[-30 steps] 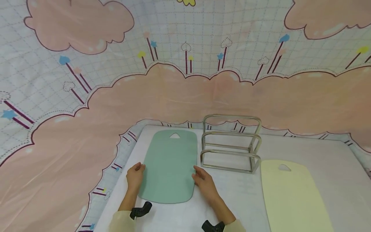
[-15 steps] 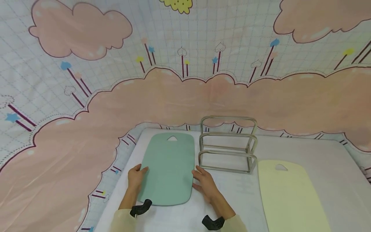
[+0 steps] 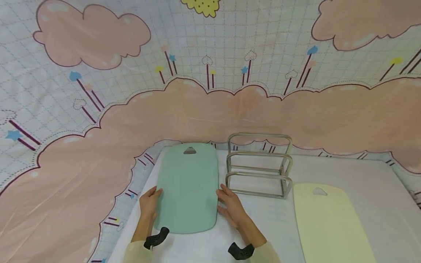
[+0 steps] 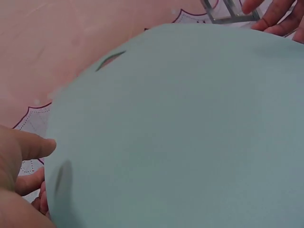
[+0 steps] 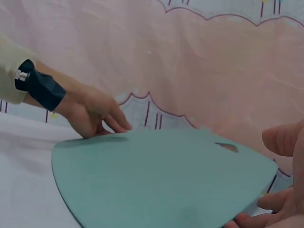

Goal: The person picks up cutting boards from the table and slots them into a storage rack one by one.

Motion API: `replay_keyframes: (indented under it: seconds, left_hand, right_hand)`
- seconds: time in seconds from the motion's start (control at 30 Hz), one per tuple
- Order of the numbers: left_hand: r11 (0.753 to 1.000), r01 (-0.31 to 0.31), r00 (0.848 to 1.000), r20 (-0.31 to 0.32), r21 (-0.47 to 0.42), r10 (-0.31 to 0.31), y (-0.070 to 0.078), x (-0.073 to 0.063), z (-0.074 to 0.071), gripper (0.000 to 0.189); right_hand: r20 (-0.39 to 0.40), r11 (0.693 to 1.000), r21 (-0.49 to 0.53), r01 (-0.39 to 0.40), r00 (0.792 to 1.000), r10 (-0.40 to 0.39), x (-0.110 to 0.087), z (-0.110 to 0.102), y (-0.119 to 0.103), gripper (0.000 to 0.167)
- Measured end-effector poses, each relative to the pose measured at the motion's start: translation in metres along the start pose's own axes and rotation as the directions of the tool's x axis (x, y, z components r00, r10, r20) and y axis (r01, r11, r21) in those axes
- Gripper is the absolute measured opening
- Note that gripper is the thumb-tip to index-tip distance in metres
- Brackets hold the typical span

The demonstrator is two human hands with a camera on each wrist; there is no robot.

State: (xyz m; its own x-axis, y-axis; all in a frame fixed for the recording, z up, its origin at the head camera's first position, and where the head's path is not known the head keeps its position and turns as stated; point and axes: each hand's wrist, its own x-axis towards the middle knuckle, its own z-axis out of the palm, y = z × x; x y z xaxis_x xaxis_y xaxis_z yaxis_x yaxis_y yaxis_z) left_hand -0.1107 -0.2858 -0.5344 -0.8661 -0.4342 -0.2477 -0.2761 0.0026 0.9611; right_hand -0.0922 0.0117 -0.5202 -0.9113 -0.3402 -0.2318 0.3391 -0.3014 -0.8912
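A pale green cutting board (image 3: 187, 190) with a cut-out hole is held between my two hands, its far end raised off the table. My left hand (image 3: 149, 202) grips the left edge, thumb over the rim and fingers beneath, as the left wrist view shows. At the opposite edge is my right hand (image 3: 230, 204); in the right wrist view its fingers (image 5: 275, 204) touch the rim from below, while the thumb stands apart from the board. The board hides some fingertips of both hands.
Just right of the green board stands a metal rack (image 3: 260, 175) with upright loops. A pale yellow cutting board (image 3: 330, 223) lies flat on the white table (image 3: 263, 226) at the right. A patterned cloth (image 3: 210, 117) hangs behind.
The green board's far end has risen and now overlaps the table's back edge, and the board has shifted slightly left with both hands. The rack and yellow board have stayed put.
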Motion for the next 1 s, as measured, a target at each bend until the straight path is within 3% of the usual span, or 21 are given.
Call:
replay_keyframes:
  seconds: [0.2,0.43,0.77,0.9,1.0]
  left_hand:
    - [0.997,-0.079,0.996,-0.033,-0.012,0.079,0.010,-0.004,0.004,0.053]
    - [0.987,-0.153,0.985,-0.085,-0.055,0.148,0.018,-0.007,0.006,0.047]
    - [0.940,-0.285,0.953,-0.159,-0.186,0.258,0.021,-0.009,0.005,0.044]
    - [0.927,-0.296,0.948,-0.187,-0.229,0.257,0.022,-0.011,0.006,0.043]
    - [0.896,-0.309,0.946,-0.204,-0.319,0.253,0.022,-0.010,0.005,0.043]
  right_hand:
    - [0.003,1.000,0.006,0.010,1.000,-0.010,0.001,0.002,-0.007,0.076]
    - [0.047,1.000,-0.010,0.020,0.999,-0.019,0.001,0.006,-0.018,0.085]
    - [0.099,0.999,0.010,0.035,0.994,-0.036,0.005,0.014,-0.030,0.084]
    - [0.085,0.998,-0.001,0.057,0.995,-0.056,0.005,0.018,-0.032,0.082]
    - [0.075,0.997,-0.023,0.080,0.994,-0.078,0.005,0.020,-0.034,0.079]
